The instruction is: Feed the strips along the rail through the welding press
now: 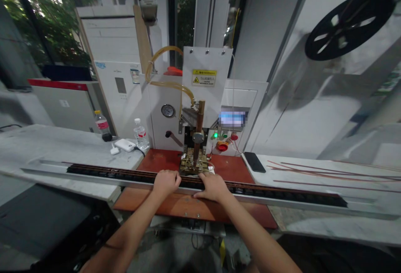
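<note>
A long metal rail (300,204) lies across the bench, with a black strip (103,172) and thin copper-coloured rods (134,174) along it. My left hand (167,182) is closed over the rail, left of the machine's head; its fingertips are hidden. Across the rail on the right lies my right hand (213,186), thumb on the near edge and fingers over the far side, gripping it. Just beyond both hands is the brass clamp block (194,163) of a press-like machine (206,62), with a copper upright (199,128) above it.
Two bottles, one with dark drink (102,126) and one clear (140,134), stand back left near a white power bank (125,144). A phone (255,162) and loose copper rods (313,169) lie right. Control buttons (224,135) sit behind; a black reel (349,24) hangs upper right.
</note>
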### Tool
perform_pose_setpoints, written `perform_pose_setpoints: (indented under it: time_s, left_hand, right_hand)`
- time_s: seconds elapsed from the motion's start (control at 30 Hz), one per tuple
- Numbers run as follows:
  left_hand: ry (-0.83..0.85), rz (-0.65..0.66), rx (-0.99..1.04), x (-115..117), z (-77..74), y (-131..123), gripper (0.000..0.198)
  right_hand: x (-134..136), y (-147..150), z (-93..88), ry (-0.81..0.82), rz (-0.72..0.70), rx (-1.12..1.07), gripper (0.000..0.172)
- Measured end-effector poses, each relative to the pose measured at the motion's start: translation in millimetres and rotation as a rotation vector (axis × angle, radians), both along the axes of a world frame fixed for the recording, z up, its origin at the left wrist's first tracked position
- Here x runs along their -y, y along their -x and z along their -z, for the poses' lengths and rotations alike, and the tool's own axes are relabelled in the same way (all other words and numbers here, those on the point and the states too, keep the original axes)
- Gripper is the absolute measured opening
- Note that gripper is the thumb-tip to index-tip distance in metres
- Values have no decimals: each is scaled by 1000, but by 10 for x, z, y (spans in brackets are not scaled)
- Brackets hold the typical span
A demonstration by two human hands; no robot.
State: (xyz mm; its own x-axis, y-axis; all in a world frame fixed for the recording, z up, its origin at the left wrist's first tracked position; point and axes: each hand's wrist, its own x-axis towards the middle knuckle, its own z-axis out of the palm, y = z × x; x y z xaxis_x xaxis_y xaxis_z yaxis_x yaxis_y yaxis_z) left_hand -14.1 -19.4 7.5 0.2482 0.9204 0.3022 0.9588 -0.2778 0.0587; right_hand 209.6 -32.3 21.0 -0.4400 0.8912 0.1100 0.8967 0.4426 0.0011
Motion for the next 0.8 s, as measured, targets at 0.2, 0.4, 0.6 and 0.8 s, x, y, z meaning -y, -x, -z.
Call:
perform_pose_setpoints:
  time_s: [0.2, 0.4, 0.6, 0.8]
  left_hand:
    - [-35, 15, -27, -9, 22, 1, 38]
    - [-38, 25, -21, -13, 26, 3, 34]
    - [16, 59, -43, -14, -46, -58, 28]
    - [23, 36, -68, 5, 9, -275, 27]
  right_hand:
    - [29, 320, 95, -65, 94, -17, 72]
    - [39, 295, 120, -97, 71, -9, 66]
    - [1, 402, 68, -36, 89, 12, 73]
    - [0, 533, 139, -78, 100, -30, 65]
